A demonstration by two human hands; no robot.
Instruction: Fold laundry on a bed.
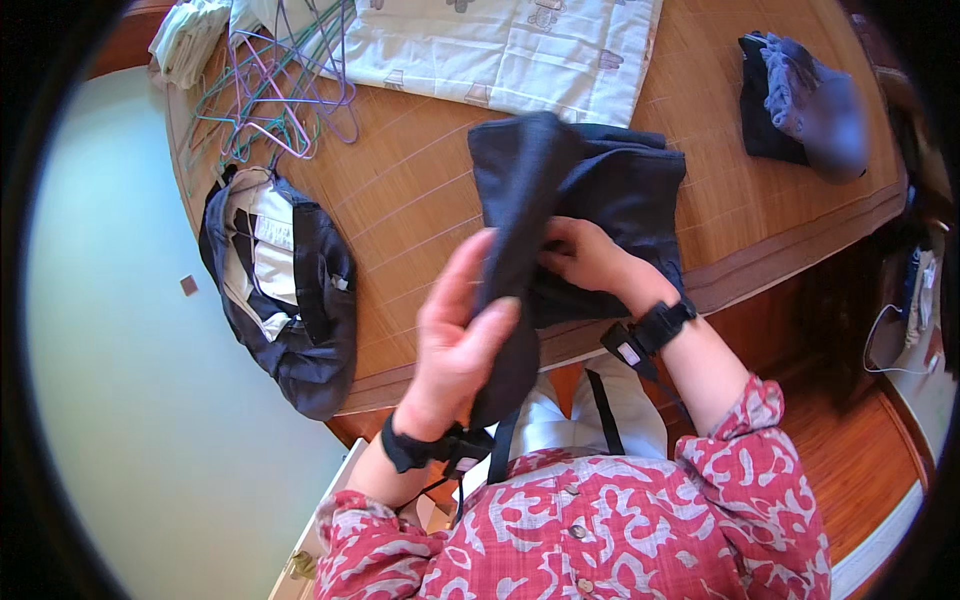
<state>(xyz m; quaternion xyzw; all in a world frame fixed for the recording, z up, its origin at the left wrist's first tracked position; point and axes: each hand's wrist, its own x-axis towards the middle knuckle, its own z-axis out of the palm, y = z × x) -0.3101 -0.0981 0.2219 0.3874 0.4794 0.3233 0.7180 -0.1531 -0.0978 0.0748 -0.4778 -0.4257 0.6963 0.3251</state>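
A dark navy or black garment (622, 199) lies partly folded on the bamboo mat right in front of me. One part of it stands raised as a narrow folded flap, blurred at its upper end. My left hand (459, 337) grips this flap from the left, thumb on the near side and fingers behind it. On the flap's other side, my right hand (600, 262) has its fingers curled against the cloth, and its fingertips are partly hidden by the flap. Both wrists wear black straps with small devices.
The bamboo mat (405, 180) covers a bed. A rumpled dark garment with white lining (319, 300) hangs over its left edge. Coloured hangers (274, 105) lie at the upper left, beside a printed white cloth (495, 52). Folded clothes (784, 97) lie at the far right.
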